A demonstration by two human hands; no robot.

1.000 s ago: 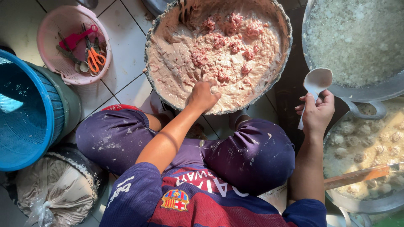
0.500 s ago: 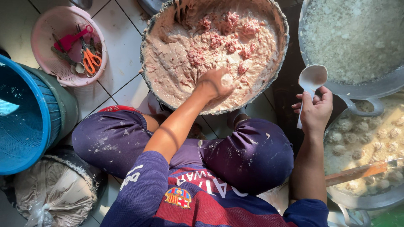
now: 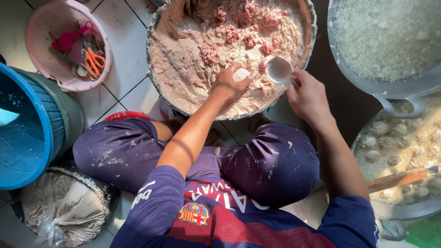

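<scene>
**Hands over the basin of meat paste**

The big basin of pale meat paste (image 3: 193, 78) sits on the tiled floor in front of the seated person's knees. The left hand (image 3: 232, 85) is cupped inside it near the closer rim, squeezing a lump of paste. Just right of that hand, the right hand (image 3: 308, 94) pinches a white spoon (image 3: 279, 70) over the paste. Left of the basin stands a pink basket (image 3: 43, 27) holding scissors (image 3: 94, 60).

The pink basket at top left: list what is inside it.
Inside the pink basket lie orange-handled scissors, a red-handled tool and a few metal utensils. Their overlapping parts and whatever lies beneath them are covered, so the exact count cannot be told.
</scene>
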